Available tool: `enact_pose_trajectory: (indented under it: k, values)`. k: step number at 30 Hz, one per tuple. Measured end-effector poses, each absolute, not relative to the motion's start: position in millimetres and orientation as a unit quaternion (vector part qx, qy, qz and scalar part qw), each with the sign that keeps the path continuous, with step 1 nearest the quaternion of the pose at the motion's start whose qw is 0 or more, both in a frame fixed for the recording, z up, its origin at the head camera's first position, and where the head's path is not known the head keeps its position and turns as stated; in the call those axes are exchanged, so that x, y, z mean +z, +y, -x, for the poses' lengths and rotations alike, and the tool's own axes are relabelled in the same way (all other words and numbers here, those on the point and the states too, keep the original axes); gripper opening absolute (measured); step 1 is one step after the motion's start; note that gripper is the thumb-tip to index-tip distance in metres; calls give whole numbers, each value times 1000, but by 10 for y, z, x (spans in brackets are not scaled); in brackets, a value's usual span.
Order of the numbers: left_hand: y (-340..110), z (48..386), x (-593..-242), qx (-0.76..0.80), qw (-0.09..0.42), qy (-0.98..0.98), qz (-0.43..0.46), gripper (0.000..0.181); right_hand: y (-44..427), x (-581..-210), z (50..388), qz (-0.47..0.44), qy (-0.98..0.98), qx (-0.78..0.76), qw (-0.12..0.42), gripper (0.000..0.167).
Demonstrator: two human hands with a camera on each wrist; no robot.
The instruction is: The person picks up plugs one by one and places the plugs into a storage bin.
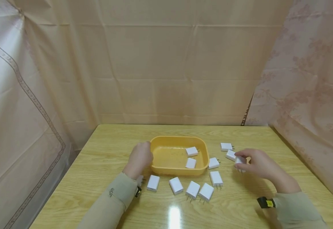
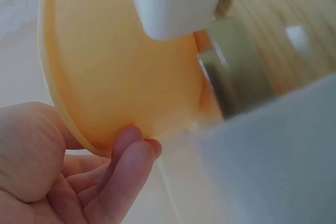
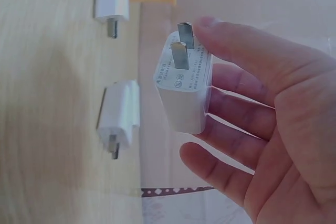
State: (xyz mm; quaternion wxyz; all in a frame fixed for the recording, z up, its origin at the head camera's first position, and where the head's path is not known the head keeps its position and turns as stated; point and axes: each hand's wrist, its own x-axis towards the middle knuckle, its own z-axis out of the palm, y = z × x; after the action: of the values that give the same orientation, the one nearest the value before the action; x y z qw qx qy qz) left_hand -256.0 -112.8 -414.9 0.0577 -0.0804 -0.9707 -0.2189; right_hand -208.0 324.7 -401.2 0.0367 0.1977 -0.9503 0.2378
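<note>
At the left end of the yellow plastic basin (image 1: 179,171), my left hand (image 1: 140,158) pinches the rim; the left wrist view shows thumb and fingers (image 2: 128,174) on that edge. My right hand (image 1: 260,163) holds a white charger plug (image 1: 239,161) above the table, right of the basin. In the right wrist view its two flat metal prongs and printed face show on the held charger (image 3: 184,98), gripped between thumb and fingers. Inside the basin lie two white chargers, one (image 1: 191,151) behind the other (image 1: 190,163).
Several white chargers lie on the wooden table (image 1: 106,156), in front of the basin and to its right, among them one (image 1: 216,178) near its corner. Another charger (image 1: 226,146) lies behind the right hand. A beige cloth (image 1: 166,63) hangs behind the table.
</note>
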Motion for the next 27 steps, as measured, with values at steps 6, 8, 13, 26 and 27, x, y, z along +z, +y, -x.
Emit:
enact_pose_trajectory:
  k: [6,8,13,26,27]
  values:
    - [-1138,2576,-4166,-238,49,-967,81,47,3168,-3914,2110,-204,-942,263,45,39]
    - [-1138,2577,-4163,-241,42,-966,81,47,3132,-3884,2122,-206,-941,262,53,37]
    - [-1135,2572,-4146,-249,30,-965,81,48,3049,-3829,2167,-208,-943,251,69,34]
    - [-1122,2587,-4142,-234,35,-968,80,47,2800,-3757,2306,-212,-935,270,85,44]
    - [-1122,2589,-4140,-235,34,-968,80,47,2775,-3753,2320,-215,-935,269,87,44]
